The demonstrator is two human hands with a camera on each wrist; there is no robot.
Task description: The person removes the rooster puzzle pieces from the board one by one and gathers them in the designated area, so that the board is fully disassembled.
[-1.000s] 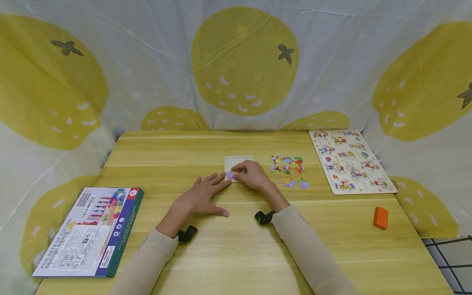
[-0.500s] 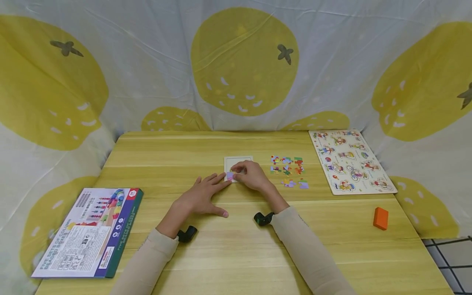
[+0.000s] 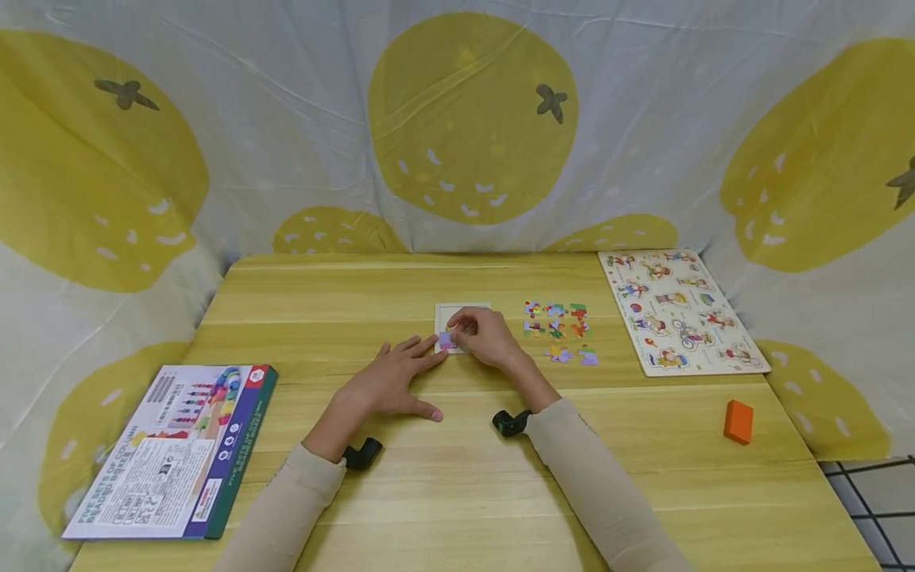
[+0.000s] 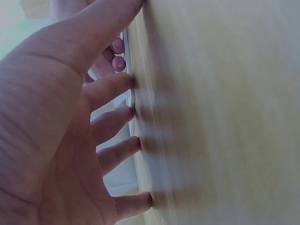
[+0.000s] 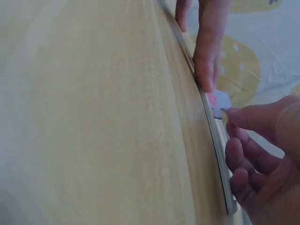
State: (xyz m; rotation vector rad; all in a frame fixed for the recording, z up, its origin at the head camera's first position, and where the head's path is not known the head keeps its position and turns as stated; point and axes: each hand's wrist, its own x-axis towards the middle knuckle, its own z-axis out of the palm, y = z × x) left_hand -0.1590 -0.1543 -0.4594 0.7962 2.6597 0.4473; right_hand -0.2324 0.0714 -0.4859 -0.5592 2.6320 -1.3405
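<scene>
A small pale puzzle tray (image 3: 463, 309) lies at mid-table, a lilac and pink puzzle piece (image 3: 446, 341) in its near left corner. My left hand (image 3: 389, 379) rests on the table, fingers spread, its index fingertip at that corner. Over the tray, my right hand (image 3: 488, 340) pinches a small puzzle piece between thumb and index finger; the fingers hide most of it. In the right wrist view, the right thumb (image 5: 255, 116) meets the edge of the lilac and pink piece (image 5: 218, 101), beside the left fingertips. The right hand covers the tray's right part.
Several loose puzzle pieces (image 3: 557, 329) lie in rows right of the tray. Beyond them is a wooden picture board (image 3: 682, 314), with an orange block (image 3: 739, 422) nearer. A flat toy box (image 3: 171, 453) sits at the left edge. A fruit-print cloth (image 3: 472, 119) hangs behind the table.
My right thumb has shifted slightly up over the tray, showing a little more of the lilac piece. The left hand stays in place.
</scene>
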